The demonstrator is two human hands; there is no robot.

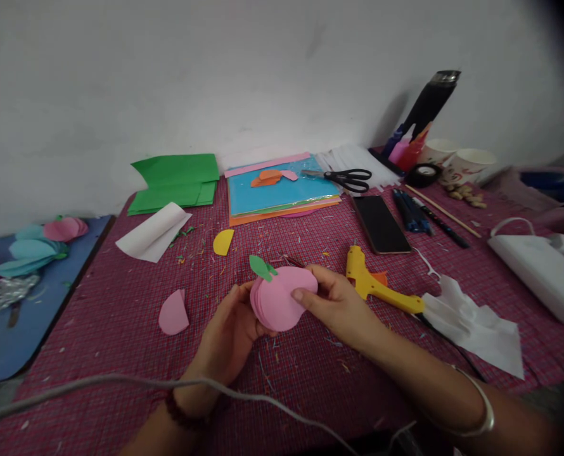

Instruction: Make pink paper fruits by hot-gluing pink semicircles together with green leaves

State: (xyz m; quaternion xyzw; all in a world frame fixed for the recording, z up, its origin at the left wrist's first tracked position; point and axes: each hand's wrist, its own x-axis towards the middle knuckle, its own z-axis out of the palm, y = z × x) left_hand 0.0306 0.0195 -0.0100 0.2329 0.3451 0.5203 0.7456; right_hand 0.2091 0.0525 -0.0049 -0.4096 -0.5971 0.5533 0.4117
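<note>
Both my hands hold a pink layered paper fruit (282,304) above the table; a green paper leaf (262,268) is at its top. My left hand (232,335) supports it from the left and below, its fingers partly hidden behind the paper. With thumb and fingers, my right hand (339,304) pinches the fruit's right edge. A folded pink paper piece (173,313) lies left of my left hand. Farther back is a yellow paper half-circle (224,242). Close to my right hand lies a yellow glue gun (381,288).
A pale cable (206,381) crosses in front of my wrists. Black scissors (348,178) lie by coloured paper sheets (248,197). A phone (381,223) and crumpled white tissue (476,323) lie right. Green paper (177,183) stands back left; finished paper fruits (35,247) lie on a blue surface.
</note>
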